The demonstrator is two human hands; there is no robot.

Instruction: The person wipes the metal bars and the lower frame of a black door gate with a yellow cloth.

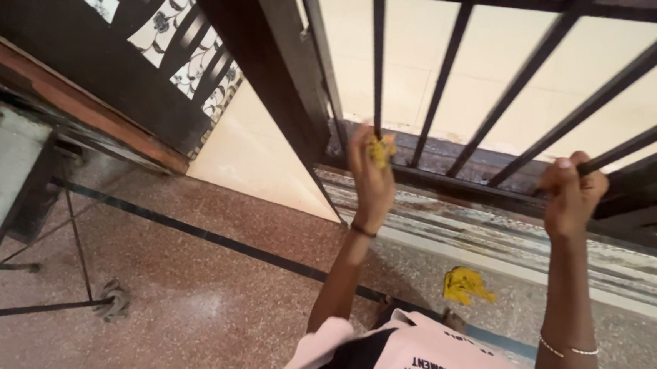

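The dark metal grille (504, 56) bars the way ahead: its slanted bars stand apart, with pale gaps between them wide enough for fingers, and a heavy frame post (275, 80) closes its left edge. The left hand (370, 178) presses a yellow cloth (379, 149) against one bar; the right hand (572, 194) wraps another. Below, the speckled floor (198, 309) lies open, save a second yellow cloth (466, 285) and a thin-legged stand (8, 230) at left.

A second yellow cloth (466, 285) lies crumpled on the speckled floor (199, 324) near the grimy threshold (501, 234). A patterned door panel (180, 41) stands at upper left, and a dark line (193, 231) crosses the floor.
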